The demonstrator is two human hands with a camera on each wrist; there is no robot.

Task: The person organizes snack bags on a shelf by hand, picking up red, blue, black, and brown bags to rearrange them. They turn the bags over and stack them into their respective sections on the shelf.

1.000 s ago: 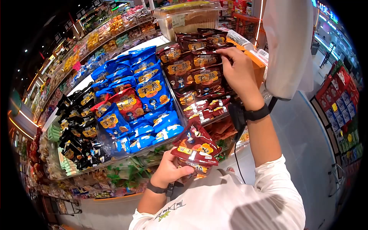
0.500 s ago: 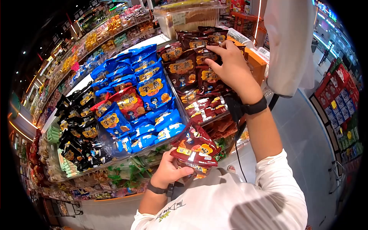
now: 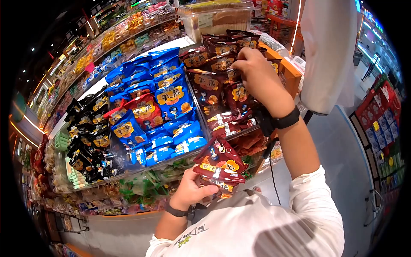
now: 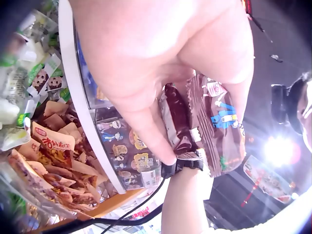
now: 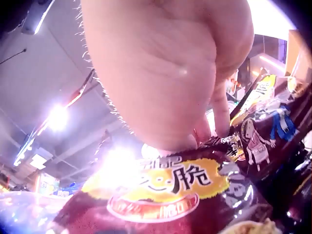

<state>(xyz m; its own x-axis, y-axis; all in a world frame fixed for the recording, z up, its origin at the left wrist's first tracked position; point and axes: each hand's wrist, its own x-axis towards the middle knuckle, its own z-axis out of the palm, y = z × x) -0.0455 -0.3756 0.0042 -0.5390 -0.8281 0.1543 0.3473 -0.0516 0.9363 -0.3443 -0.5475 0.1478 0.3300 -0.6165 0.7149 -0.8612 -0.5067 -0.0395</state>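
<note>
My left hand (image 3: 190, 188) grips maroon snack packets (image 3: 219, 165) low in front of my shirt. In the left wrist view, fingers and thumb curl round the crinkled packets (image 4: 214, 129). My right hand (image 3: 261, 79) reaches over the maroon snack packets (image 3: 206, 83) standing in the right-hand bin, its fingers bent down among them. A glossy maroon packet (image 5: 161, 195) with a yellow label fills the bottom of the right wrist view, just below that hand. The right fingertips are largely hidden, and I cannot tell whether they pinch a packet.
Blue packets (image 3: 171, 96), with a red packet (image 3: 145, 112) among them, fill the middle bin. Black packets (image 3: 92, 137) lie to the left. A clear lidded tub (image 3: 216, 21) stands behind. A white column-like shape (image 3: 325, 55) hangs near my right arm.
My right hand shifted left over the maroon packets with fingers spread, then its fingers bent down among them. The left hand keeps its hold on the packets.
</note>
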